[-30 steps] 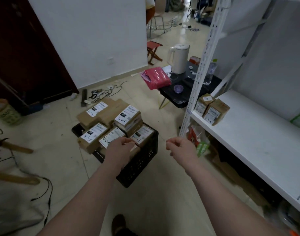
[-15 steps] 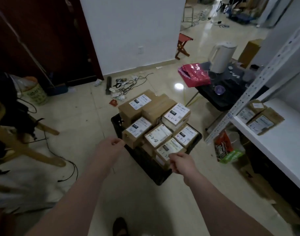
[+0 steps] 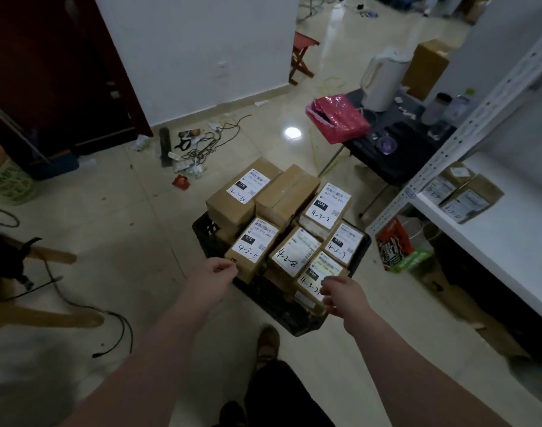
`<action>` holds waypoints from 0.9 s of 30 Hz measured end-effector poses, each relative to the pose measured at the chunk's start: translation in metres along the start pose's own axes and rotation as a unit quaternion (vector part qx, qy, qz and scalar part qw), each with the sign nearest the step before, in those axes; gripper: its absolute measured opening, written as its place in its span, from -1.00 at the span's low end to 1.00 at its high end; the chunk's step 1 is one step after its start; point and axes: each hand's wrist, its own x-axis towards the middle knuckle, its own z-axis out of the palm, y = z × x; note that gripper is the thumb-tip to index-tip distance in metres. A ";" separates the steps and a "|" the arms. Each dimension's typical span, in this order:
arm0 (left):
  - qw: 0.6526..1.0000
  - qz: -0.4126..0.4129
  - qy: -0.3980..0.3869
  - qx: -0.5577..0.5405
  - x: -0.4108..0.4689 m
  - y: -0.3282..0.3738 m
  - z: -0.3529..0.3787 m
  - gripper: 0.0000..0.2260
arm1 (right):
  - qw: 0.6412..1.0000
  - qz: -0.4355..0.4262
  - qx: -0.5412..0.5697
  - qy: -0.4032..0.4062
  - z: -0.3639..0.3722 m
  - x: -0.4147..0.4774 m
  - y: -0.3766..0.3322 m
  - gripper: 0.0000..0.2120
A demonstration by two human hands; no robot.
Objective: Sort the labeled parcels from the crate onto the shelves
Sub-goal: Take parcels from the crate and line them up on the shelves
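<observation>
Head view: both hands are hovering at the near side of a black crate piled with labeled parcels.

The left hand is curling into a loose fist, holding nothing, just beside the corner of the parcel marked 4-3-5. The right hand is curling its fingers over the nearest parcel (whether it is actually gripping that box, I cannot tell). Parcels 4-2-8, 4-3-7, 4-3-2 and 4-3-13 are lying label-up in the crate on the floor. Two more parcels are sitting side by side on the white shelf to the right. Behind the crate, a white kettle and a pink bag are resting on a low dark table.
</observation>
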 end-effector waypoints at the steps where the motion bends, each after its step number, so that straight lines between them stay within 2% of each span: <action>1: 1.000 0.000 -0.012 0.007 0.008 0.005 0.000 -0.92 | 1.000 -0.001 0.001 0.007 0.001 0.008 -0.007 -0.93; 9: 0.998 0.002 -0.010 0.070 0.085 0.071 -0.015 -0.92 | 0.997 -0.015 0.026 0.068 0.031 0.084 -0.078 -0.40; 13: 0.998 0.004 -0.017 0.062 0.119 0.101 -0.005 -0.87 | 0.992 -0.007 -0.016 0.121 0.035 0.118 -0.108 -0.23; 17: 0.997 0.007 -0.028 0.070 0.141 0.119 0.014 -0.90 | 0.989 -0.007 -0.053 0.138 0.037 0.144 -0.125 -0.04; 27: 0.983 0.007 -0.121 0.141 0.179 0.134 0.037 -0.88 | 0.976 0.068 -0.145 0.151 0.060 0.174 -0.134 0.18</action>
